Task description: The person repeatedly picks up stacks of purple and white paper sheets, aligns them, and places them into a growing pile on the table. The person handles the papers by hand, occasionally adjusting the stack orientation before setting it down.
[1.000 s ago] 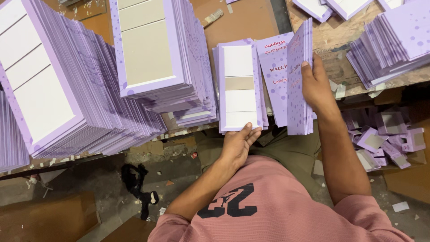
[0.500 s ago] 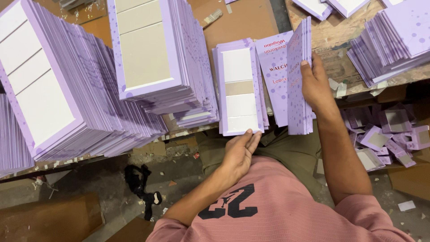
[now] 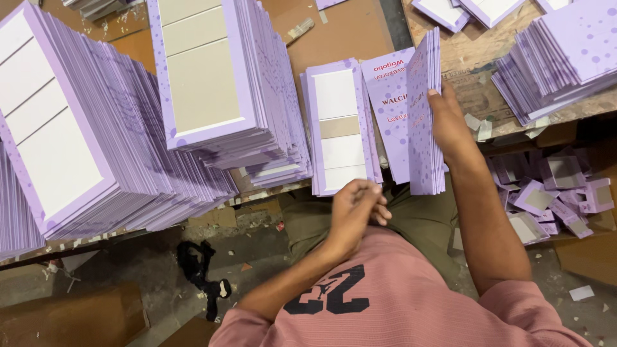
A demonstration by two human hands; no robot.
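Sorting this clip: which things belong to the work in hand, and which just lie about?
In hand: right hand holding upright purple cards; left hand empty, near the small card pile.

Lying about: tall card stacks, black cloth, folded boxes on the floor, paper scraps.

Pink ribbed short-sleeved shirt (image 3: 411, 302) with a black printed mark, bare forearms, perhaps olive trousers (image 3: 418, 215) beneath.
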